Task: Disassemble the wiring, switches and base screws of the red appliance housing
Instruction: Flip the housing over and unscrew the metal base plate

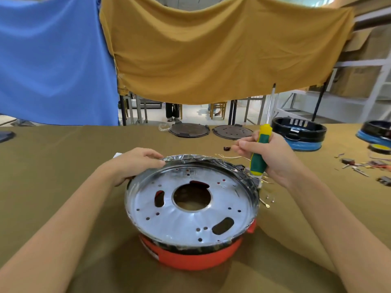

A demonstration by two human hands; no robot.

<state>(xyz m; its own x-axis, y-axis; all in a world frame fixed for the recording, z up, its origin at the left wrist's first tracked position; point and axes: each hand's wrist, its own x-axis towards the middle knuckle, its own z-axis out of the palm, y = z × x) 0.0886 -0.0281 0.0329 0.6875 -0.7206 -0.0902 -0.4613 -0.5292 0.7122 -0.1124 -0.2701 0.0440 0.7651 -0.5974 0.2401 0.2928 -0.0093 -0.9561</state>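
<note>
The red appliance housing (196, 255) sits near the bench's front edge, silver inner plate (190, 208) facing up, directly between the two arms. The left hand (135, 163) rests curled over its far-left rim, steadying it. The right hand (268, 155) grips a green-and-yellow screwdriver (260, 152), shaft pointing up and away, just beside the far-right rim; I'd guess it must flip tip-down before any screw.

My left hand (135, 163) covers the housing's (190, 256) far-left rim; far right, small loose parts (359, 166) blur, another housing (378, 132) runs off-frame.
</note>
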